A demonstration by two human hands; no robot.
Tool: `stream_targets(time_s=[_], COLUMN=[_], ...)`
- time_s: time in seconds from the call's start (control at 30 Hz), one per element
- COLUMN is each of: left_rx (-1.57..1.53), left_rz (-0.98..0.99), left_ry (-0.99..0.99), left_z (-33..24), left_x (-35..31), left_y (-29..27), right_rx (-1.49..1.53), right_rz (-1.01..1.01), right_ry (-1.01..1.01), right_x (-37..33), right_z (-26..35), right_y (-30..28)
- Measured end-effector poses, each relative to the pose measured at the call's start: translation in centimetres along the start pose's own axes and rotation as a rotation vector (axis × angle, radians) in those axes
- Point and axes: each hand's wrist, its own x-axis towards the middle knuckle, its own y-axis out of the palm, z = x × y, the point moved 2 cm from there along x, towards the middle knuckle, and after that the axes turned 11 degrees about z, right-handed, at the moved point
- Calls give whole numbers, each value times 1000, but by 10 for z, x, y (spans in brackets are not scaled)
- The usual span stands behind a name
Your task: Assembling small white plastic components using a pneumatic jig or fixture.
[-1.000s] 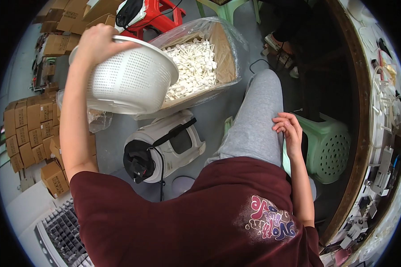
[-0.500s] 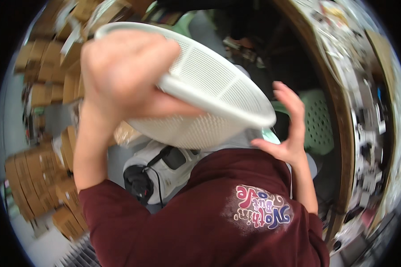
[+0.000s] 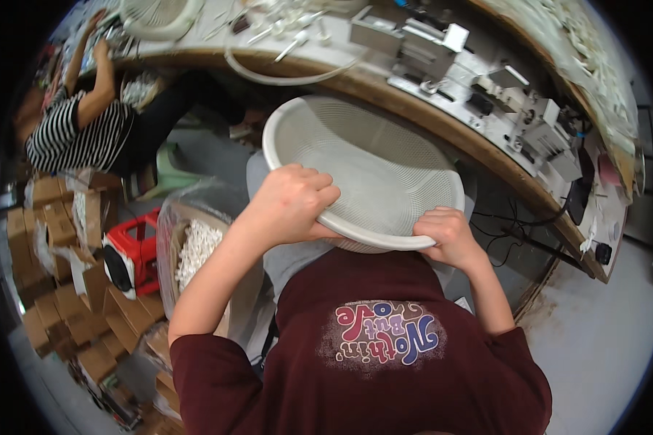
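A large white mesh plastic basket [image 3: 341,177] rests at my lap, its open top facing up and nothing in it that I can see. My left hand [image 3: 294,203] grips the near rim on its left side, fingers curled over the edge. Farther right on the same rim, my right hand [image 3: 446,233] has its fingers closed over the edge too. The basket's underside is hidden by its own walls and my maroon shirt.
Beyond the basket runs a wood-edged workbench [image 3: 363,80] bearing small metal fixtures [image 3: 432,47]. To my left stand a plastic-lined tub of small white pieces [image 3: 198,250], a red-and-black object [image 3: 132,254] and stacked cardboard boxes [image 3: 72,312]. A person in a striped shirt [image 3: 83,134] works at far left.
The basket was raised and tilted in my left hand, with my right hand apart from it. It is now lower and level, my right hand on its rim. My view has swung toward the bench.
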Motion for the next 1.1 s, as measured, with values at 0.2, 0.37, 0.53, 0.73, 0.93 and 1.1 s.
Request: stream_targets(time_s=[0.2,0.37,0.53,0.73,0.93,1.1], left_rx=[158,188,82,-235,-303,-470], left_rz=[219,237,561,733,852,853], left_ry=[115,68,-49,-20,-15,22], left_z=[20,38,24,21,12,14], left_x=[54,80,96,115,115,118], left_y=[70,142,188,215,214,188], right_rx=[-292,-412,-440,-180,7,-6], right_rz=[-99,-93,33,136,97,-16], right_ry=[140,252,382,507,566,599], right_x=[-26,-33,-39,-43,-47,-51], right_z=[-44,-87,-113,-120,-98,-79], right_y=[21,50,82,77,96,96])
